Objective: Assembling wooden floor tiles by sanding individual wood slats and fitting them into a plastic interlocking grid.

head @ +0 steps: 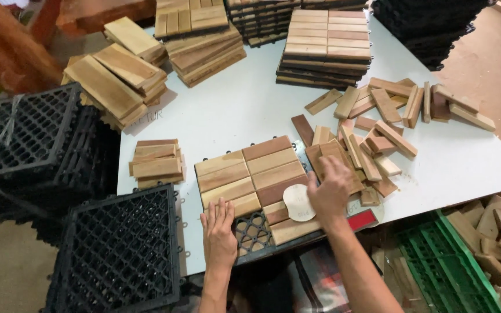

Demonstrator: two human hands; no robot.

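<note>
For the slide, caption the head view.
Left hand presses a half-slatted wooden tile; right hand reaches loose slats.

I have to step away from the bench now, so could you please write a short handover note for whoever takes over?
Left hand: flat, palm down on the wooden slats at the near left of the half-filled black plastic grid tile.
Right hand: open, resting on loose short wooden slats at the tile's right edge; a round tan sanding disc lies beside it.
Done: most slat rows are in place.
Left: one open grid cell near the front edge shows bare plastic.
Finished tiles are stacked at the back.
</note>
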